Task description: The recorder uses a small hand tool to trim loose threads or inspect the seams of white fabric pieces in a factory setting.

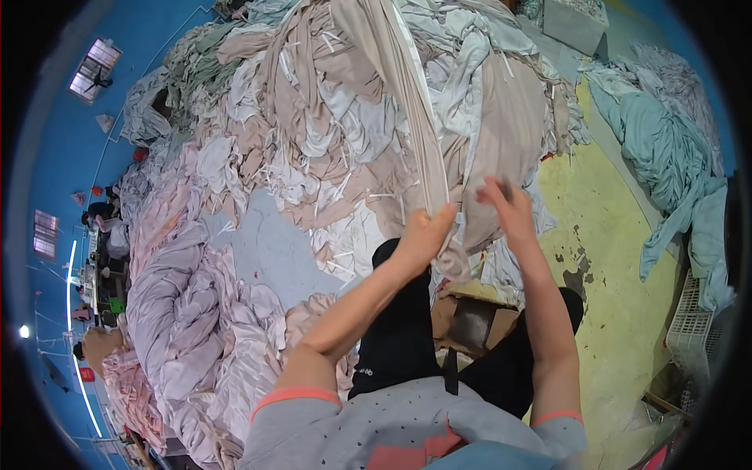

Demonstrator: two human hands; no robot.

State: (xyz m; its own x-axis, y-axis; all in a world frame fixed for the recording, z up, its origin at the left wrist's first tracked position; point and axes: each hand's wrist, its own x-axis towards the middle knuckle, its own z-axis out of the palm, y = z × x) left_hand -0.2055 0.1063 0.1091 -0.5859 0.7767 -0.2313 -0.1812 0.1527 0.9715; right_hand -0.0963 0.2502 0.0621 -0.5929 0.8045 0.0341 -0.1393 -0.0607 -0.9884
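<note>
Beige cloth (425, 149) with a white edge runs in a long gathered strip from the far heap down to my lap. My left hand (427, 237) is closed around its lower part, and a bunched end hangs below the fist. Just to the right, my right hand (513, 215) is raised with its fingers curled. Something small and dark (507, 190) shows at those fingers, too blurred to name. The right hand is apart from the left, in front of more beige cloth (509, 117).
A big heap of beige and white fabric (345, 102) rises ahead. Lilac cloth (188, 282) is piled at left, teal cloth (658, 141) at right. An open cardboard box (501, 325) sits between my knees. A white plastic crate (689, 325) stands at the right edge.
</note>
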